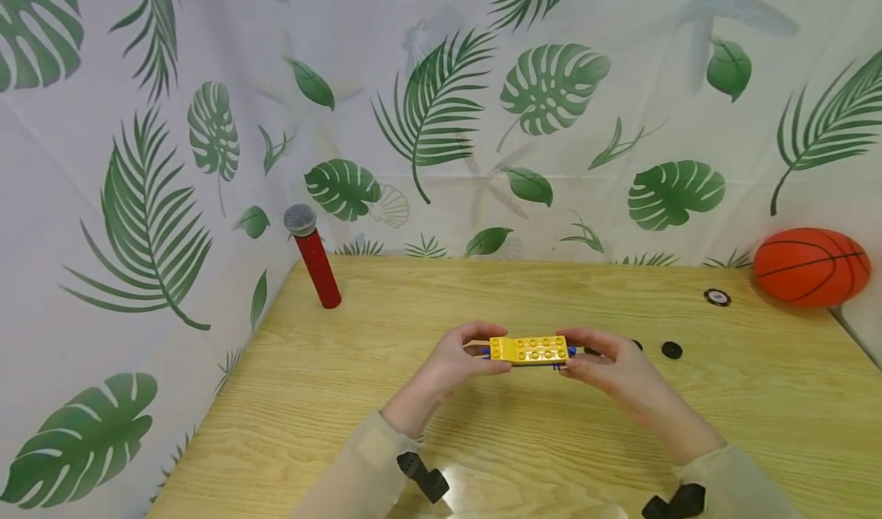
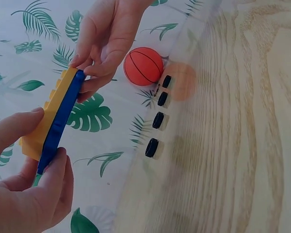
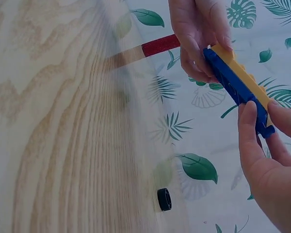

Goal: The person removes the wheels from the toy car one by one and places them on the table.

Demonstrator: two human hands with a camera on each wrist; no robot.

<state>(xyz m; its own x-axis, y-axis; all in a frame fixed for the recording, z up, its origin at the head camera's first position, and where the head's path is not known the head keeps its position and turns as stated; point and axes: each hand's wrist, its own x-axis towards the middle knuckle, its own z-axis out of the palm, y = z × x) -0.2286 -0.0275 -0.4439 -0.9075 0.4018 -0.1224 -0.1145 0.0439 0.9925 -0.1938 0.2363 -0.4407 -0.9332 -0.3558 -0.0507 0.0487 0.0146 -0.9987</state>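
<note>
Both hands hold a studded toy brick car body point(image 1: 540, 349), yellow on top with a blue base, above the wooden table. My left hand point(image 1: 451, 362) pinches its left end, thumb on the near side and fingers on the far side. At the opposite end my right hand point(image 1: 613, 366) pinches it the same way. The left wrist view shows the blue base point(image 2: 60, 121) along one side of the yellow part. Blue pegs stick out near its ends in the head view. Black toy wheels point(image 1: 671, 350) lie on the table beyond the right hand, some partly hidden by it.
A red microphone point(image 1: 320, 270) with a grey head stands at the table's back left. At the back right are an orange basketball point(image 1: 811, 267) and a black-and-white disc point(image 1: 717, 297). A leaf-print cloth point(image 1: 441, 220) hangs behind the wooden table point(image 1: 413, 289).
</note>
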